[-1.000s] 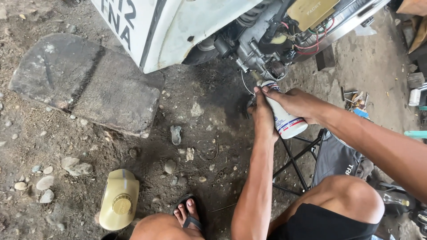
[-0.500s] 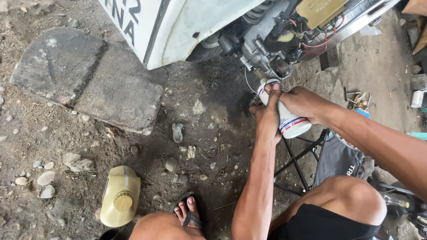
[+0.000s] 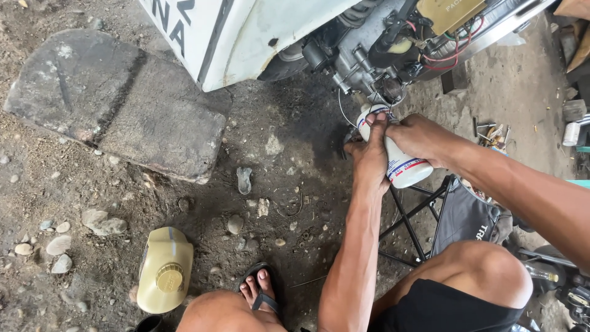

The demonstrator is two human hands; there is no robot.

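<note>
Under the engine [image 3: 375, 67], both hands grip a white bottle [image 3: 398, 161] tipped neck-up toward it. Left hand [image 3: 369, 154] wraps the bottle's upper part; right hand [image 3: 421, 138] clasps its middle from the far side. Below the left forearm lies a cream jug [image 3: 165, 269] on dirt.

One camera only, worn on the person's head, so no second view shares the scene. It looks steeply down and a little forward from a seated or crouched height, close enough that the person's own knees and sandalled foot [image 3: 261, 292] fill the bottom edge. The forearms run up from the lower right toward the frame's upper middle, where both hands meet just below the engine [image 3: 375, 55]. The dirt ground [image 3: 276, 141] spreads across the left and centre, with a flat stone slab [image 3: 117, 101] at upper left. The far right edge is cluttered and probably too cramped to read well.
</note>
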